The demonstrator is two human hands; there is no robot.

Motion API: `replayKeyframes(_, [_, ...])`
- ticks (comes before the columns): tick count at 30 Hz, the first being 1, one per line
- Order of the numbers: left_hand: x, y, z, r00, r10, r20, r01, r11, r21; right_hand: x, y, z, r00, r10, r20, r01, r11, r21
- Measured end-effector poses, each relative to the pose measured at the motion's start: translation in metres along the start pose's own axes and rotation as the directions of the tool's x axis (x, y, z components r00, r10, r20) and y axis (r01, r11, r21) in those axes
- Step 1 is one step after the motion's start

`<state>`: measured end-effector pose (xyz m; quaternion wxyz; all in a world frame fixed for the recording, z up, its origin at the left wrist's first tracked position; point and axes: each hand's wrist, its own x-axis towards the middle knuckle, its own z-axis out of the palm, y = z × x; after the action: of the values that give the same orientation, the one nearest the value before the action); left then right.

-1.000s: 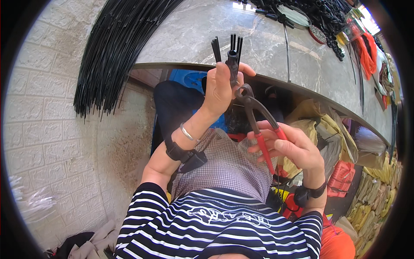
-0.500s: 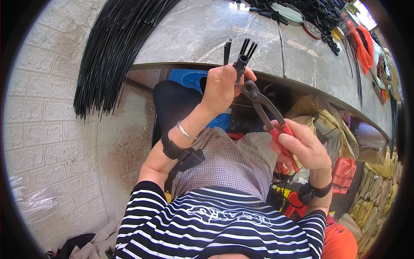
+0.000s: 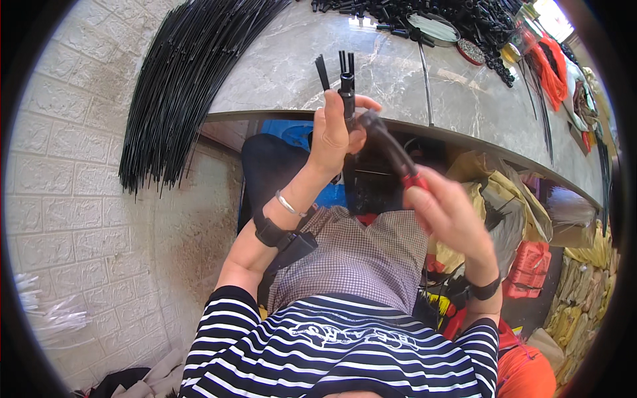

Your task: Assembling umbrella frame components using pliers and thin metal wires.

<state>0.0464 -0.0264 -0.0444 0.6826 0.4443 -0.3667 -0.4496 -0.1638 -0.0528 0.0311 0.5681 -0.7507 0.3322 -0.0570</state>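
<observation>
My left hand (image 3: 334, 136) is closed around a black tubular fitting (image 3: 346, 86), held upright just off the table's front edge. Several thin black rods (image 3: 322, 69) stick up beside the fitting from the same grip. In my right hand (image 3: 448, 215) are end-cutting pliers (image 3: 393, 147) with dark metal jaws and red handles, slightly blurred. Their head lies close by the fingers of my left hand, below the fitting. Whether the jaws touch the fitting cannot be made out.
A grey marble-patterned table (image 3: 279, 73) spans the far side. On it lie a large bundle of long black rods (image 3: 199, 73), a heap of black fittings (image 3: 464, 16), a round dish of pale pieces (image 3: 432, 30) and an orange bag (image 3: 554, 66). A white brick-patterned wall (image 3: 73, 172) stands left.
The pliers have swung and their handles are closer together, with my right hand slightly higher. My left hand and the fitting have shifted a little left; the fitting stands more upright.
</observation>
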Motion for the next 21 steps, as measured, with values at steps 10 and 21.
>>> replayKeyframes(10, [-0.026,0.086,-0.018,0.893,0.412,-0.181,-0.418,0.908,0.002,0.09,0.09,-0.094,0.762,-0.437,-0.478,-0.229,0.509,-0.83])
replayKeyframes(21, [-0.101,0.166,-0.15,0.764,0.568,-0.307,-0.593,0.428,-0.682,-0.003,0.109,-0.018,0.687,-0.199,-0.699,0.158,0.98,-0.124])
